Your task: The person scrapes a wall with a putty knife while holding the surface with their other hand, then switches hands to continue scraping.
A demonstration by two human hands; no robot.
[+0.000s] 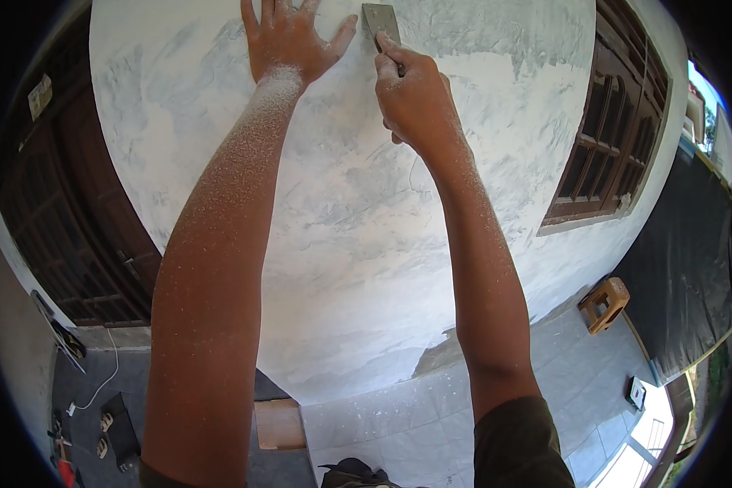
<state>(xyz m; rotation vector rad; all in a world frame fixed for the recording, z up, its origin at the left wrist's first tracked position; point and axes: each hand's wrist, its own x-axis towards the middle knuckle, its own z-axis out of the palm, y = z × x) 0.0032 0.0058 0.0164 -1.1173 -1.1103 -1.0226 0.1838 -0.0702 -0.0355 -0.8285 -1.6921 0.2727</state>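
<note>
My left hand (pixel 291 41) is spread flat against the white, patchy plastered wall (pixel 350 187) near the top of the view, its fingertips cut off by the frame edge. Pale dust coats its wrist and forearm. To its right, my right hand (pixel 415 93) is wrapped round the handle of a putty knife (pixel 381 23). The knife's flat grey blade points up and lies at the wall surface. Most of the handle is hidden by my fingers.
Dark wooden doors (pixel 98 187) stand at the left, and a brown window (pixel 610 122) at the right. A small brown stool (pixel 604 305) sits by the wall's base on the tiled floor (pixel 382 427). A white cable (pixel 112 374) and sandals (pixel 104 435) lie lower left.
</note>
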